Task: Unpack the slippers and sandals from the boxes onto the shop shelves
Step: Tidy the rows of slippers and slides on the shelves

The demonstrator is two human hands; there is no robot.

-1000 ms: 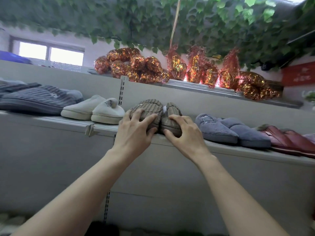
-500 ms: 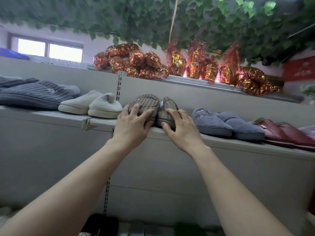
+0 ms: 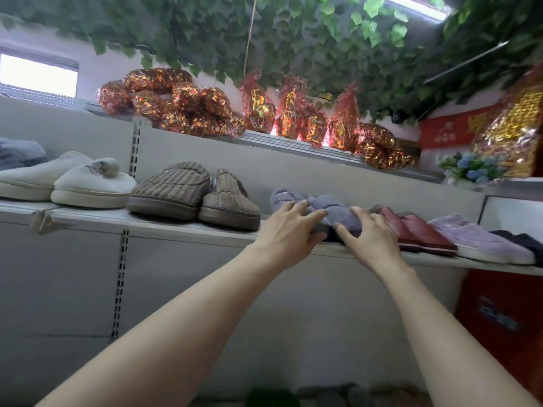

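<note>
A pair of grey-blue plush slippers (image 3: 338, 211) sits on the grey shop shelf (image 3: 147, 224), toes toward me. My left hand (image 3: 289, 232) holds the left slipper, fingers over its top and thumb at its front edge. My right hand (image 3: 371, 236) holds the right slipper the same way. To their left a pair of brown ribbed slippers (image 3: 182, 192) stands free on the shelf, close together, with no hand on it.
Cream slippers (image 3: 88, 186) lie further left; dark red slippers (image 3: 417, 230) and a lilac slipper (image 3: 476, 239) lie directly right of my right hand. Foil-wrapped red-gold packs (image 3: 182, 101) fill the top shelf under hanging ivy. A red box (image 3: 499, 318) stands at lower right.
Both hands let go of the brown ribbed slippers and moved right onto the grey-blue pair. The view turned right with them.
</note>
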